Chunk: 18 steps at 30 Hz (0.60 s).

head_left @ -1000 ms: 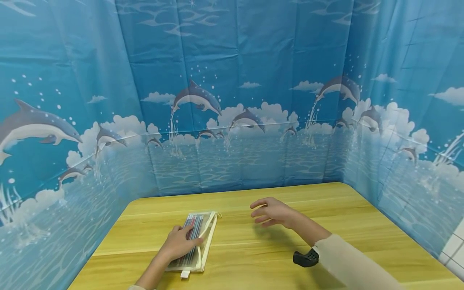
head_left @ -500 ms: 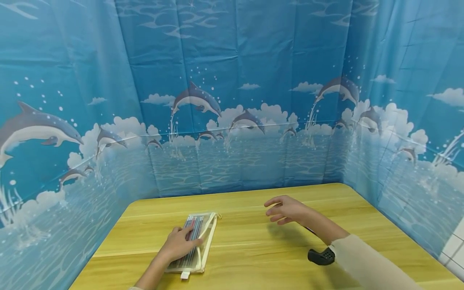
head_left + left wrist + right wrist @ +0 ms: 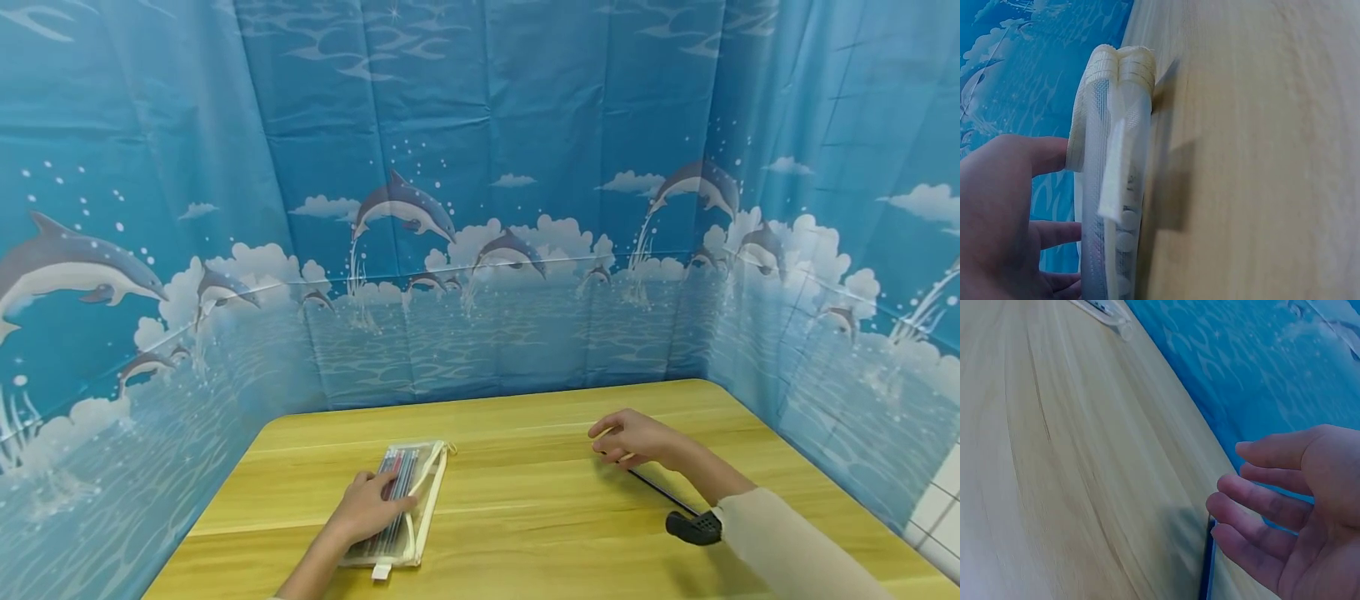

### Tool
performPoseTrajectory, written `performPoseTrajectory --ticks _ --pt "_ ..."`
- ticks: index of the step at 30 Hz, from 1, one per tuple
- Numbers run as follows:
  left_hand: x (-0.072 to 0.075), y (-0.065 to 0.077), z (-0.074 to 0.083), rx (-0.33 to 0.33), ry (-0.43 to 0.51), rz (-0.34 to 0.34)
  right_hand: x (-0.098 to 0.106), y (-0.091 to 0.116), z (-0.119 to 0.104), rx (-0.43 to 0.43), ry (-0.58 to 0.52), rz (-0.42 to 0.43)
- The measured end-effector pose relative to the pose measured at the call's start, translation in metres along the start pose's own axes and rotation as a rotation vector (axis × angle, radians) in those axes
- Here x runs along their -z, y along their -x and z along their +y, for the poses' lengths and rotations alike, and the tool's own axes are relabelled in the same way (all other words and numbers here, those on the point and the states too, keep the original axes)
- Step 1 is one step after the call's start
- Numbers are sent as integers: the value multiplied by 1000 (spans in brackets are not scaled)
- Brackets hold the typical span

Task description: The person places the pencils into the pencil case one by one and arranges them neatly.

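Note:
A clear mesh pencil case (image 3: 429, 492) with cream trim lies on the left of the table, with several pencils (image 3: 405, 475) inside. My left hand (image 3: 367, 508) rests on top of it, thumb and fingers spread over its upper face. In the left wrist view, the case (image 3: 1116, 187) is seen end-on, the thumb and fingertips touching one face. Over the right side of the table hovers my right hand (image 3: 637, 437), fingers loosely bent. Below it lies a thin dark pencil (image 3: 663, 492), partly hidden by the hand; the right wrist view shows this pencil (image 3: 1207, 569) as blue, by the fingertips.
The yellow wood-grain table (image 3: 525, 525) has rounded far corners. A blue curtain (image 3: 480, 333) printed with dolphins stands along its back and sides. A black wrist device (image 3: 693, 527) sits at the right sleeve (image 3: 787, 542). White tiles (image 3: 933, 525) show at the far right.
My right hand has moved to the right, and more of the dark pencil now shows beneath it. The left hand and the pencil case have stayed in place.

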<state>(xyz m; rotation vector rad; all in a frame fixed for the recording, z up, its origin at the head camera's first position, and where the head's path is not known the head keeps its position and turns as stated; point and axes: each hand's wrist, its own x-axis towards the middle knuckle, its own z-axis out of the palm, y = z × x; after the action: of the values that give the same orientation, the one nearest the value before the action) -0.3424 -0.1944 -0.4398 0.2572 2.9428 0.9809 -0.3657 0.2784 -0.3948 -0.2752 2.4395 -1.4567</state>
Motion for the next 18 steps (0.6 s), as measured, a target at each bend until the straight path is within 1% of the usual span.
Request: performPoseTrajectory --ticks 3,10,14,16,18 --pt "0 0 0 1 1 -1 7 2 11 -8 0 0" --pt "-1 0 -2 9 5 -8 22 8 29 20 -29 -46" --pt "-1 -1 -3 -2 4 -24 30 16 36 25 2 -23" --pt "0 -2 -4 -6 5 -31 33 20 39 12 17 -17" --pt "1 -2 -4 -4 3 -31 35 23 42 1 37 -29"
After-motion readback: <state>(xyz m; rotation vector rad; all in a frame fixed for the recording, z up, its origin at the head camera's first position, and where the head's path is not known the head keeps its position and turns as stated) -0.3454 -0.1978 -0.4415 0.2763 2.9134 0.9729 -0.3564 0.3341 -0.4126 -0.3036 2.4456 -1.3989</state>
